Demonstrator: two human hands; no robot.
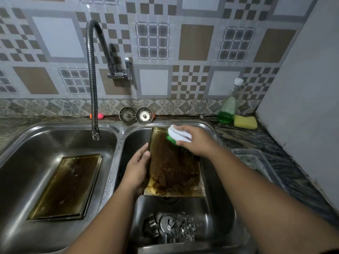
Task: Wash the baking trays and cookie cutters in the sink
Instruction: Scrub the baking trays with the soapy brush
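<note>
Our right hand is curled over the white back of the brush and clamped on it, green bristles pressed to the far part of the tray. Our left hand pinches the tray's left edge, thumb on the inner face. That tray leans in the right basin of the sink, far end up against the back rim, near end low. We judge the scrubbing far from done, since brown crust covers most of the face, thickest toward the near end. To do it well we should press hard in short strokes and work from the top down so loosened grime runs off below. We should also hold the edge firmly so the tilted tray cannot skid onto the cutters at the basin bottom. No stream shows from the tap, which hangs over the left basin where the second tray lies flat. Our left fingers are hidden behind the tray, most bristles sit under our right hand, and the drain is partly covered. The cutters are a blurred heap that we cannot count. A pale container on the counter is hard to make out.
</note>
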